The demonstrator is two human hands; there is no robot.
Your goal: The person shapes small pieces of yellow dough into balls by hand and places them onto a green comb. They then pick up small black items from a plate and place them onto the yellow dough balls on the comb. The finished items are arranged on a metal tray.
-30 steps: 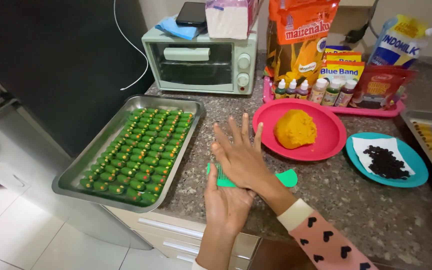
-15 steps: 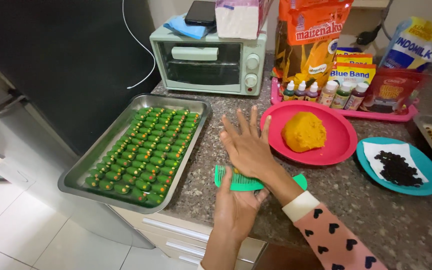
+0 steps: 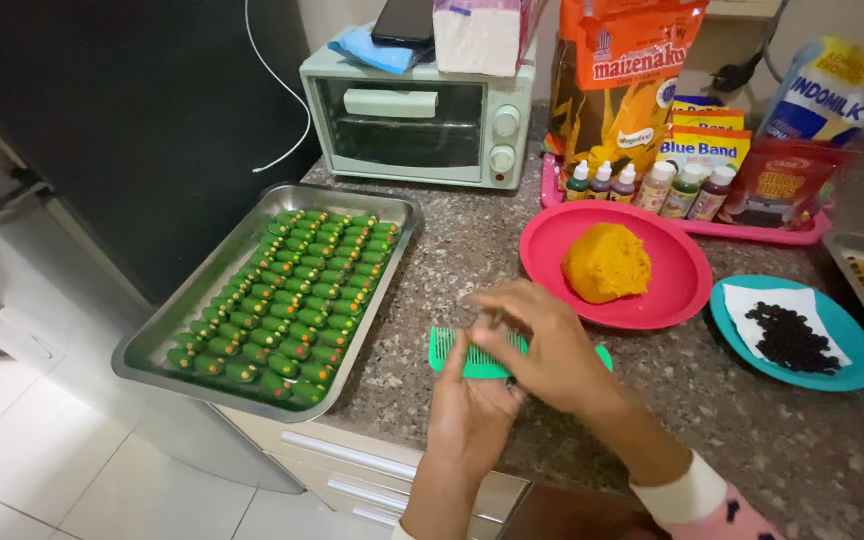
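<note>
Speckled stone worktop [image 3: 752,430] carries a green comb [image 3: 472,356], lying under both hands. Left hand [image 3: 472,415] and right hand [image 3: 542,345] press together palm to palm; a metal tray [image 3: 182,320] of green pieces sits to their left.

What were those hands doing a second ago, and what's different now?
The right hand, earlier spread flat with fingers fanned over the left hand, has curled and turned across it. Both stay pressed together above the green comb, which has not moved on the counter. The tray of green pieces and the orange dough are unchanged.
</note>
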